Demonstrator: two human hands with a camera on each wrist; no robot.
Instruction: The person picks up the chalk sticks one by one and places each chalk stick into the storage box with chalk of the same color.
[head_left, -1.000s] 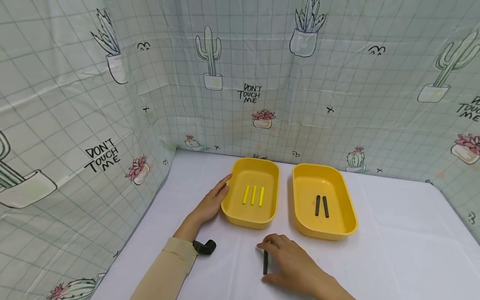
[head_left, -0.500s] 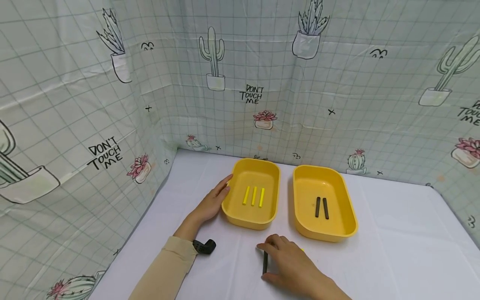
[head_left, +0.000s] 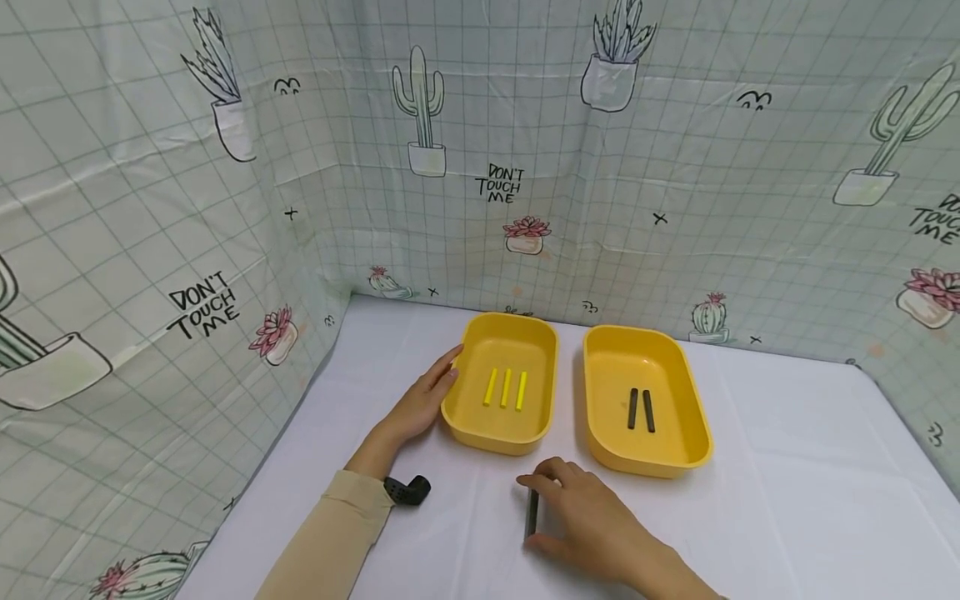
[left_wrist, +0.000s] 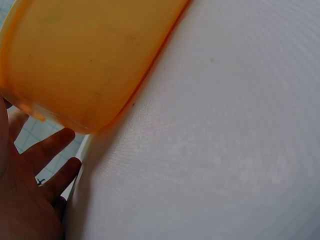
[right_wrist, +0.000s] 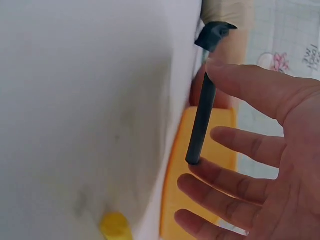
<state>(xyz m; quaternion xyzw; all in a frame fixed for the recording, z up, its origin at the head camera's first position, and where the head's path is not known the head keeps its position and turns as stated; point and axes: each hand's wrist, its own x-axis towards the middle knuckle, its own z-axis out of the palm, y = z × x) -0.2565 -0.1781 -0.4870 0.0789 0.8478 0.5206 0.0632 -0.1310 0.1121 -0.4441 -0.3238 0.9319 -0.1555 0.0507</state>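
Note:
My right hand [head_left: 588,521] pinches a short black stick [right_wrist: 201,120] by its two ends, the thumb at one end and a finger at the other. The stick is held just off the white cloth in the right wrist view. My left hand [head_left: 420,404] lies along the left side of the left yellow tray [head_left: 498,443], its extended fingers touching the wall. Three yellow sticks [head_left: 505,388] lie side by side in that tray. In the right yellow tray [head_left: 637,464] are two black sticks [head_left: 632,408].
The end of a yellow object [right_wrist: 116,226] shows on the cloth below the right hand in the right wrist view. A white cloth [head_left: 795,450] covers the table. Cactus-print curtains [head_left: 675,167] stand behind and to the left. A black wrist device [head_left: 408,490] sits on the left wrist.
My right hand has shifted very slightly with the black stick, and the yellow tip behind it is now hidden in the head view. My left hand stays at the tray.

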